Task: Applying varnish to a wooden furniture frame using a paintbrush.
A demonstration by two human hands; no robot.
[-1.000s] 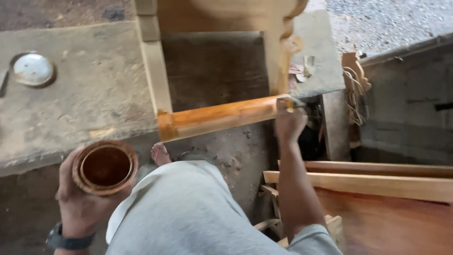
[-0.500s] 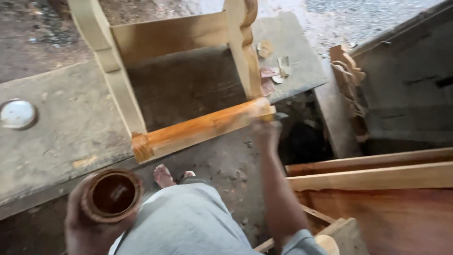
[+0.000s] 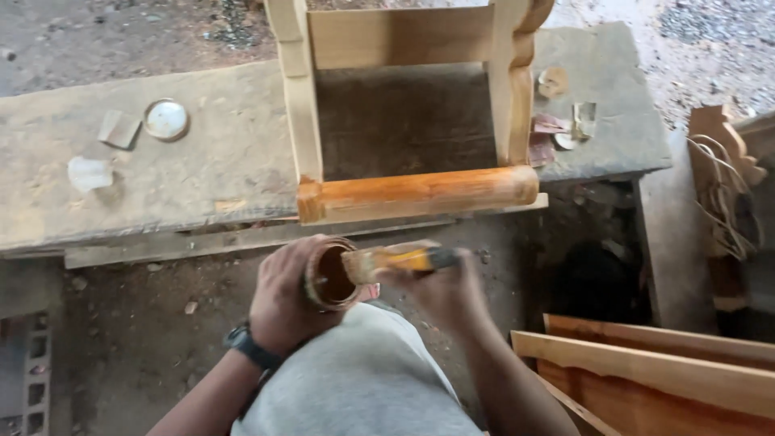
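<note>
Outdoors, beside a dusty concrete table (image 3: pixel 161 186), a small tin (image 3: pixel 327 274) is clasped by the left hand (image 3: pixel 282 303) while a brush (image 3: pixel 395 260) is pinched by the right hand (image 3: pixel 444 295).

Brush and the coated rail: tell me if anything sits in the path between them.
Nothing visible does. The brush, held in the right hand, has its bristles at the mouth of the small can held by the left hand. Above it, only open space over dirt floor separates it from the orange-coated rail overhanging the bench edge.

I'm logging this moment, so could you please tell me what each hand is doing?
Left hand: closed around the small round tin.
Right hand: closed on the paintbrush, bristles at the tin's mouth.
</note>
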